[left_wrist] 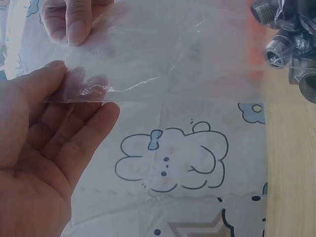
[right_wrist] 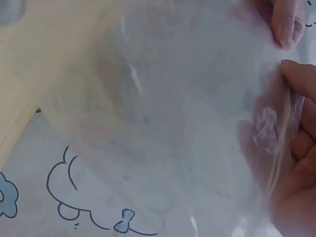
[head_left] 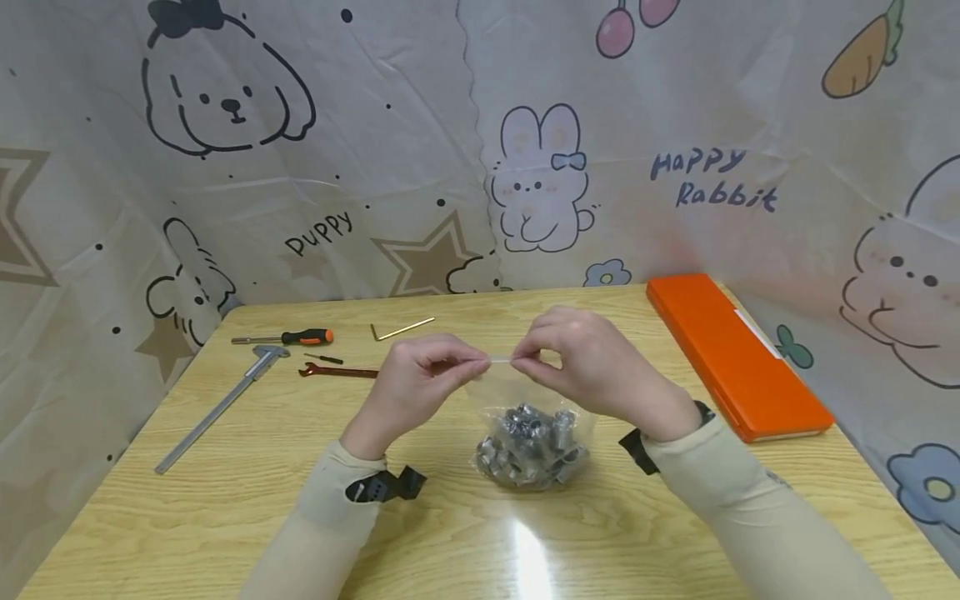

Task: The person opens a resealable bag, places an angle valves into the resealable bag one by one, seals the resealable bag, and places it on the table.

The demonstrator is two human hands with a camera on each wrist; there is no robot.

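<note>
A clear plastic bag (head_left: 498, 390) stands in the middle of the table, its lower part bulging with several grey metal threaded pipe fittings (head_left: 528, 442). My left hand (head_left: 420, 379) pinches the top edge of the bag between thumb and fingers. Close beside it, my right hand (head_left: 585, 358) pinches the same edge, with a short stretch of the rim between the two. Threads show on the fittings (left_wrist: 279, 49) in the left wrist view. The right wrist view has the film (right_wrist: 163, 108) stretched across it, and the fittings are not clearly seen there.
Left on the wooden table (head_left: 420, 533) lie a caliper (head_left: 217, 414), a screwdriver (head_left: 288, 337), a small black-handled screwdriver (head_left: 326, 359) and a red wrench (head_left: 337, 371). Behind my left hand is a hex key (head_left: 403, 329). An orange case (head_left: 731, 350) lies at the right edge.
</note>
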